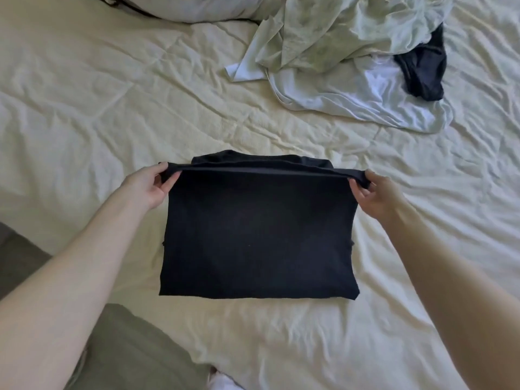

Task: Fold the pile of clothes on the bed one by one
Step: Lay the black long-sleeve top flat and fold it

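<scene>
Bare forearms nearest, reaching forward over the bed (84, 114). Olive trouser leg (132, 347) below the left forearm. Left hand (149, 184) pinching the far-left corner of the black garment (259, 235), thumb and fingers curled round the doubled edge. Right hand (374, 192) doing the same at the far-right corner. Folded edge stretched taut between the two hands, slightly lifted; a lower layer peeking out just beyond it. Near half of the garment lying flat on the sheet, between and below both hands.

Unfolded pile (351, 60) well beyond the right hand: pale green and white pieces, one dark item (425, 71) at its far side. Pillow (197, 7) far beyond the left hand.

Probable step: laying the top half down to finish a fold.

Risks, as judged:
- Uneven release, one corner dropped first, giving a skewed edge.
- Too much sideways pull, dragging the lower layer and misaligning the sides.
- Layers slipping out of either pinch, since several thicknesses held at once.
- Wrinkled sheet underneath, likely bunching the bottom layer.
- Trapped air or crease if pressed down without smoothing.
</scene>
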Motion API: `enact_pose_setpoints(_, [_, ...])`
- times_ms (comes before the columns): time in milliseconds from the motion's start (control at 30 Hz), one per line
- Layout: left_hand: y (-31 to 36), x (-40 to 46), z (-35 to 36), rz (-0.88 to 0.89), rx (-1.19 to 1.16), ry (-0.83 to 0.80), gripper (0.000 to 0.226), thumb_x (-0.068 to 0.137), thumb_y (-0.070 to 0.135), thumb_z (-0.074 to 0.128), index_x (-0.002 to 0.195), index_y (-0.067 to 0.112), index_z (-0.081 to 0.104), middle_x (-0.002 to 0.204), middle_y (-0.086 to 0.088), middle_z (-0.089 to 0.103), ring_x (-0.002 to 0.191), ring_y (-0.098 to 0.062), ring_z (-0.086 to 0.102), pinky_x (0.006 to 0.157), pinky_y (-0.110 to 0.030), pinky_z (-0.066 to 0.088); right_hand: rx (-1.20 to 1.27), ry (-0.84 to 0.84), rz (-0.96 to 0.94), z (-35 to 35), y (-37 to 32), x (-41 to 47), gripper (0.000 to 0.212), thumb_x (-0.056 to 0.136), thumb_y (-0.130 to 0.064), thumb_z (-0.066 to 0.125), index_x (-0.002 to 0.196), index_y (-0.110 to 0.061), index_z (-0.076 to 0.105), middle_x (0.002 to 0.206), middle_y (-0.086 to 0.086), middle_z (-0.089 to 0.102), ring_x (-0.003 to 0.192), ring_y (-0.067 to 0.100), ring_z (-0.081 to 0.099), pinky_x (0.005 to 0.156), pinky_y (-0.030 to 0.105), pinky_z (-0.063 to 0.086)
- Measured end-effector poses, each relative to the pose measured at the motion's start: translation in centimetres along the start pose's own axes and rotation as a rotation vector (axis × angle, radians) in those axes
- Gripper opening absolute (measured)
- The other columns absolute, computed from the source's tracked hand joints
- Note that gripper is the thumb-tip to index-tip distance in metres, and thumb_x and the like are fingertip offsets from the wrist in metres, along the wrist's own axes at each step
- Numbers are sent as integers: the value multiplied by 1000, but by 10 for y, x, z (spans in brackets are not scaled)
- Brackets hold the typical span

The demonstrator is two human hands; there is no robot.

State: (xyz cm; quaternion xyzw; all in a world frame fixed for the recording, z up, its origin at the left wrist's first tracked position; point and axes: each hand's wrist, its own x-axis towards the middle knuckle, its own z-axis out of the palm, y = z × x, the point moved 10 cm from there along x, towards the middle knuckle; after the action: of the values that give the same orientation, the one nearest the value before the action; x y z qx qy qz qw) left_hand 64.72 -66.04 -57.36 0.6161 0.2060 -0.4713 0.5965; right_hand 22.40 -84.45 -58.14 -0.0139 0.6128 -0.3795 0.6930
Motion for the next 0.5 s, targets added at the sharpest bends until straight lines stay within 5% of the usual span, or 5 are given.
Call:
enact_pose_setpoints(133, [4,27,20,-22,-54,58,27,88,-5,58,114,1,55,121,-14,53,99,-25,59,49,-28,55,-17,42,-8,18,-4,31,33,91,-2,58,122,5,52,113,14,56,91,27,63,50,26,55])
enact_pose_setpoints(233, [1,35,29,-49,-89,79,18,90,-4,55,109,-2,56,121,-16,56,93,-27,61,51,-29,57,18,77,-6,27,-3,42,37,91,0,56,127,6,48,112,17,56,91,30,63,51,28,56])
enact_pose_setpoints(333, [-1,37,31,-1,-60,67,31,95,-1,47,127,-4,47,124,-19,54,101,-29,61,63,-30,59,25,58,-27,33,1,44,36,96,-5,49,131,2,46,111,16,52,101,31,59,72,31,58])
enact_pose_setpoints(400, [3,29,22,172,235,115,36,96,2,45,132,1,44,125,-16,52,106,-28,60,73,-28,56,-228,68,-141,33,4,34,31,97,-11,47,127,-6,47,112,10,50,102,24,56,88,31,52])
enact_pose_setpoints(500, [-8,-13,26,620,938,79,37,98,15,43,135,14,43,138,-2,47,120,-10,48,96,-21,38,-950,84,-538,37,17,-8,31,97,-23,47,126,-17,52,119,-2,55,109,10,52,95,24,40])
